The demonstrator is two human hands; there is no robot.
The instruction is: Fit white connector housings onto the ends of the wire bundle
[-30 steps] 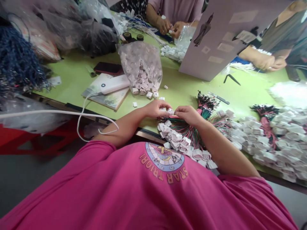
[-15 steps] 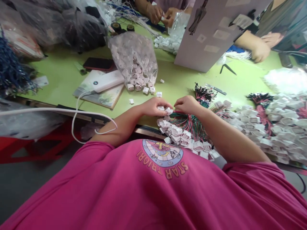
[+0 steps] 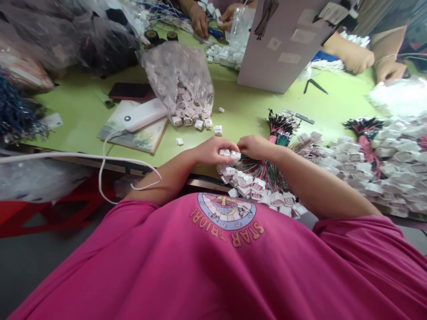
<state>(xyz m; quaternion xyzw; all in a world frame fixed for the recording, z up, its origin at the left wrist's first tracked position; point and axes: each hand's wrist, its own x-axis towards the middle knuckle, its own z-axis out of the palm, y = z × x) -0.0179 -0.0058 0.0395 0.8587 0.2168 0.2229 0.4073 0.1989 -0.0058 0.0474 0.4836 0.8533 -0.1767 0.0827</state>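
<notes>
My left hand (image 3: 213, 150) is closed around white plastic connector housings (image 3: 235, 155), which show below its fingertips. Close against it, the pinched fingers of my right hand (image 3: 254, 146) meet the left fingertips; whatever they grip is hidden. Under my right hand spreads a bundle of thin red, green and black wires (image 3: 267, 173), its dark tips (image 3: 282, 122) gathered beyond the wrist. Many white housings (image 3: 256, 189) on the near ends of these wires lie along the table edge. One loose housing (image 3: 218, 130) sits just beyond my left hand.
A clear bag (image 3: 178, 80) spills white housings onto the green table (image 3: 230, 98). Left of it are a power bank (image 3: 147, 114) with a white cable, a booklet (image 3: 156, 138) and a phone (image 3: 129, 90). A grey panel (image 3: 270, 53) stands behind. Co-workers' hands (image 3: 199, 21) show across the table.
My right hand has moved in against my left fingertips, and its fingers have closed up more. My left hand keeps its hold. Co-workers' hands have shifted, and the view has moved slightly.
</notes>
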